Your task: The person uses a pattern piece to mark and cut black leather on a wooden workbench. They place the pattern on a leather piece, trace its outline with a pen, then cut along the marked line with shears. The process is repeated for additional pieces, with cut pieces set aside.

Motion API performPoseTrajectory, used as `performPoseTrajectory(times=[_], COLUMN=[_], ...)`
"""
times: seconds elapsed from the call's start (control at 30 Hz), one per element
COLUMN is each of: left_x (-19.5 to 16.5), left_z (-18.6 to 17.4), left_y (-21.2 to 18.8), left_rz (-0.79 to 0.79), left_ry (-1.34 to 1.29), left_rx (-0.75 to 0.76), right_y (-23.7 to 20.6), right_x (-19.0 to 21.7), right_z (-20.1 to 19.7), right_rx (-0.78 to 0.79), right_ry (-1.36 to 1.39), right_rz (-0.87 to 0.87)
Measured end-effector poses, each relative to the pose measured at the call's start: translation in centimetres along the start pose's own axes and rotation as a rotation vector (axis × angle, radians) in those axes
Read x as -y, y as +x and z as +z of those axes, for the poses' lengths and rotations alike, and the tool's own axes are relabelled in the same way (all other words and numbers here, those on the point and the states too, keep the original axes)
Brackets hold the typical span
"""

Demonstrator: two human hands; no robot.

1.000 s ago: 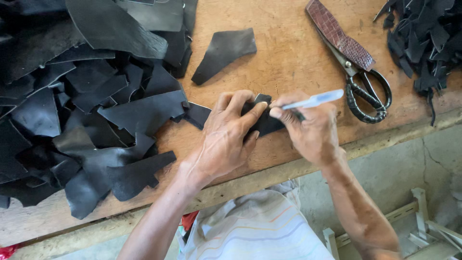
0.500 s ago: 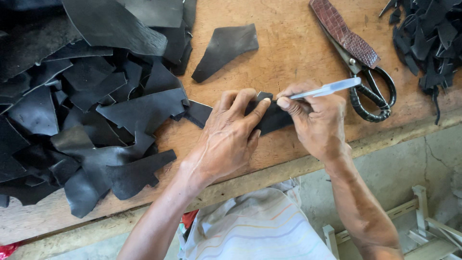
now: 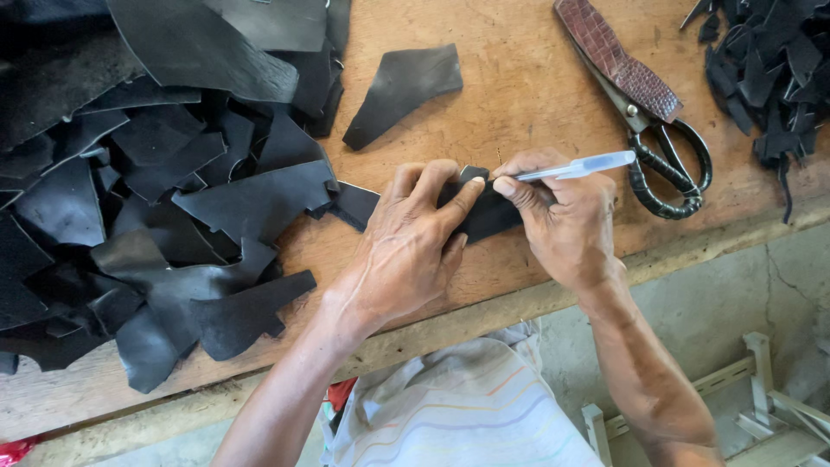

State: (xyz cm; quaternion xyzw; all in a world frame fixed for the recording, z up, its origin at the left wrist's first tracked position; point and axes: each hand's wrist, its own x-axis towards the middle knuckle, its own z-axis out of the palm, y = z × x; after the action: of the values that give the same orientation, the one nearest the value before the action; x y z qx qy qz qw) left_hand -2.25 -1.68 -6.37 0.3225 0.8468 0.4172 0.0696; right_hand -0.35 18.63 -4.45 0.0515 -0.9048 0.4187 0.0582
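My left fingers (image 3: 450, 195) lie pressed together and flat on a small black leather piece (image 3: 488, 216), pinning it to the desk (image 3: 519, 95) so it cannot slide under the pen. My right fingers (image 3: 512, 186) pinch a clear pen (image 3: 575, 166) near its tip, which meets the piece at its upper edge, just beside my left fingertips; the low grip gives control over the line. The left hand (image 3: 402, 255) covers most of the piece; only its right end and a strip toward the pile show. The piece lies near the desk's front edge, between both hands. To the left, a pile of black offcuts (image 3: 147, 199) sits within reach of that hand. One cut shape (image 3: 402, 91) lies apart above. Large shears (image 3: 644, 108) rest beyond my right hand (image 3: 566, 229), with trimmings (image 3: 769, 69) further right.
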Motion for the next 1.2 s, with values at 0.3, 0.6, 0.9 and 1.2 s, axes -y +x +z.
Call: performPoseTrajectory(times=[0.3,0.6,0.9,1.2], left_x=[0.1,0.3,-0.8,-2.7], left_z=[0.2,0.5,0.0,-1.7], left_y=[0.2,0.0,-0.6,-0.1], left_rz=[0.011,0.007,0.083,-0.135], left_ry=[0.015,-0.016,0.041,0.145], left_rx=[-0.014,-0.046,-0.048,-0.059], right_y=[-0.3,-2.8,1.9,9.0], right_x=[0.1,0.7,0.1,-1.4], right_z=[-0.1,0.5,-2.9,-3.3], right_rx=[0.046,0.111,0.026,0.156], right_ry=[-0.015,0.049,0.013,-0.232], right_rz=[-0.035,-0.062,-0.081,0.061])
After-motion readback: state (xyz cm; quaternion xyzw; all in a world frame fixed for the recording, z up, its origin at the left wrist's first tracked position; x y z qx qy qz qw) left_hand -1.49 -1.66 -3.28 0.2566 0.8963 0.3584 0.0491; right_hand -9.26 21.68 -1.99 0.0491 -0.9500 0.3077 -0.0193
